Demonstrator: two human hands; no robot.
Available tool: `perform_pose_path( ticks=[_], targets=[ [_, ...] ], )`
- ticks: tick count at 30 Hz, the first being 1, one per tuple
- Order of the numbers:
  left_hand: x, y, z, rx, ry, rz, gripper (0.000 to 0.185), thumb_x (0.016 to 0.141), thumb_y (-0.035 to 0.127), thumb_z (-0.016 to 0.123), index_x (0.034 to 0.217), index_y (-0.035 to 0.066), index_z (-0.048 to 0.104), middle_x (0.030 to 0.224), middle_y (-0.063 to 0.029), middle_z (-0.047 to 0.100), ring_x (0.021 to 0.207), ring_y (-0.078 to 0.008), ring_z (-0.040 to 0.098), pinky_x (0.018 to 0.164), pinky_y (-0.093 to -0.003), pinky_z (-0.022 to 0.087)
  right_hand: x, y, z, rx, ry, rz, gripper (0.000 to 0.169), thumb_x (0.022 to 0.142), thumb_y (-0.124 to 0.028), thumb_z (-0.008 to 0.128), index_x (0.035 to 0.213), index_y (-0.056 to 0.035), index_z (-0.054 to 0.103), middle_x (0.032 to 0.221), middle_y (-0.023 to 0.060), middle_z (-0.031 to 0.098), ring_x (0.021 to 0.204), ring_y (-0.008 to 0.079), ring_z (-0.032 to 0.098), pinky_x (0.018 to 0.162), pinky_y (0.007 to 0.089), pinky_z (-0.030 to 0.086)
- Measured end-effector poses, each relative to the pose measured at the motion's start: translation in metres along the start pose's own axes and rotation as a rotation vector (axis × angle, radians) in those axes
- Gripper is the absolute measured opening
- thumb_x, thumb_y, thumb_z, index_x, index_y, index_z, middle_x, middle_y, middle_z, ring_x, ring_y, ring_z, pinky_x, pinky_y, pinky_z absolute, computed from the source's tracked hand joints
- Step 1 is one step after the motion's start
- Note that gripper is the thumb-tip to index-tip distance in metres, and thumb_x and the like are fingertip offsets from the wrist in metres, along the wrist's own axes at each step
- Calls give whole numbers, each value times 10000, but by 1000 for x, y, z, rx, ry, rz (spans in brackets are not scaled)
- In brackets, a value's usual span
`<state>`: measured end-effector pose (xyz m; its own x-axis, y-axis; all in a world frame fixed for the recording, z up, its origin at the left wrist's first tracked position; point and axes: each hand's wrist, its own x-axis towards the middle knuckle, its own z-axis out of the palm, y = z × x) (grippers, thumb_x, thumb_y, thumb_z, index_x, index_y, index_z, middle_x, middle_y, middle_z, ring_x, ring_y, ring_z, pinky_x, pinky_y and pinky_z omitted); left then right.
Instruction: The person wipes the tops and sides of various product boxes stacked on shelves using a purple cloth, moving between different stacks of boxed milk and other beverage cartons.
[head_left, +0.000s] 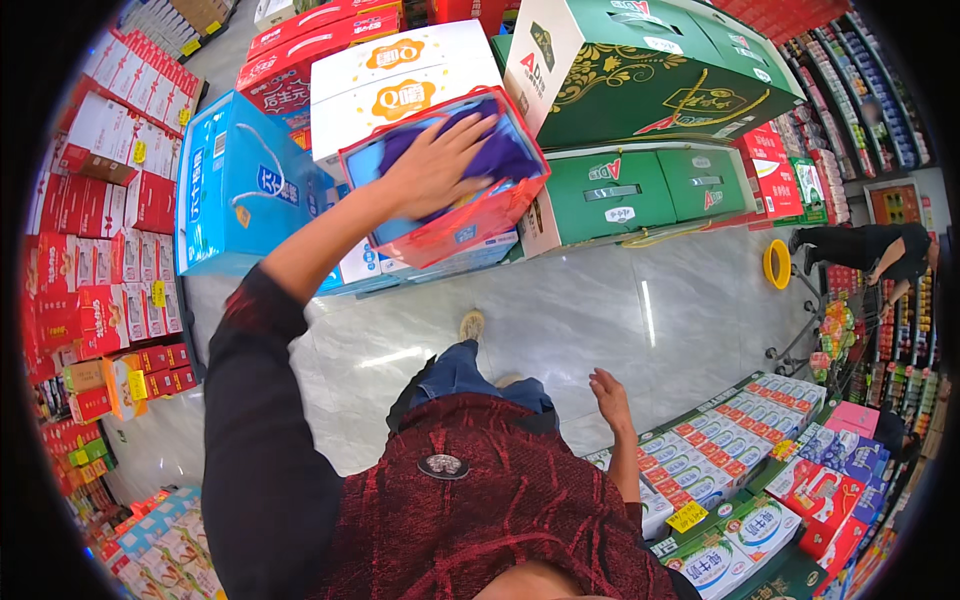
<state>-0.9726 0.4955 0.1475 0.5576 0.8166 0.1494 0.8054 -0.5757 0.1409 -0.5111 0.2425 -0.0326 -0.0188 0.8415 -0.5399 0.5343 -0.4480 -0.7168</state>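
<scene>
My left hand (444, 166) reaches forward and holds a dark purple cloth (506, 139) flat under its spread fingers. The cloth lies against the top of a red-edged gift box (459, 241) with light blue showing at one side. Part of the cloth is hidden beneath the palm. My right hand (611, 397) hangs low at my side above the floor, holding nothing, its thumb apart from the fingers. Just behind the gift box are white cartons (405, 71) with orange print. To its left stands a blue gift box (240, 184) with a rope handle.
Green cartons (626, 196) are stacked to the right of the gift box. Grey tiled floor (555, 315) runs around my feet. Milk cartons (697, 457) stand behind me on the right. A person (892, 255) holds a shopping cart near a yellow basket (777, 264). Red boxes (105, 292) line the left side.
</scene>
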Motion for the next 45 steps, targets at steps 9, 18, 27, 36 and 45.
perform_pose_path(
  ticks=[9, 18, 27, 36, 45],
  targets=[
    [-20, 8, -13, -8, -80, -169, 672, 944, 388, 510, 1367, -113, 362, 1553, -157, 218, 1446, -296, 181, 1158, -450, 186, 39, 23, -8, -130, -247, 174, 433, 891, -233, 576, 1234, 30, 573, 1098, 219, 668, 1049, 295, 648, 902, 350, 492],
    [9, 21, 0, -298, 139, -471, 543, 930, 283, 563, 1373, -4, 436, 1465, -146, 398, 1353, -298, 367, 1106, -401, 293, 138, -134, -73, -100, -478, -246, 337, 971, -175, 533, 1250, 12, 564, 1197, 140, 638, 1135, 216, 590, 972, 314, 442],
    [-131, 22, -85, -1764, 1383, -717, 454, 1020, 266, 409, 1345, -51, 430, 1364, -197, 492, 1209, -311, 535, 1052, -432, 415, 155, -302, -80, 78, -813, -540, 370, 978, -155, 528, 1320, -15, 511, 1254, 109, 610, 1163, 209, 576, 978, 321, 440],
    [-137, -73, -111, -1303, 1427, -593, 481, 1010, 317, 371, 1410, 51, 394, 1473, -154, 397, 1369, -328, 364, 1117, -409, 314, 143, -438, -7, -92, -461, -1171, 327, 897, -13, 569, 1224, 6, 578, 1254, 151, 595, 1132, 261, 588, 945, 334, 453],
    [-14, -187, 0, 378, 386, -756, 397, 834, 255, 605, 1197, 96, 595, 1082, -157, 616, 1002, -286, 595, 869, -410, 451, 233, -500, 114, -898, -36, -1128, 479, 956, -339, 515, 1306, -12, 517, 1367, 307, 442, 1316, 408, 397, 1033, 485, 353]
  ],
)
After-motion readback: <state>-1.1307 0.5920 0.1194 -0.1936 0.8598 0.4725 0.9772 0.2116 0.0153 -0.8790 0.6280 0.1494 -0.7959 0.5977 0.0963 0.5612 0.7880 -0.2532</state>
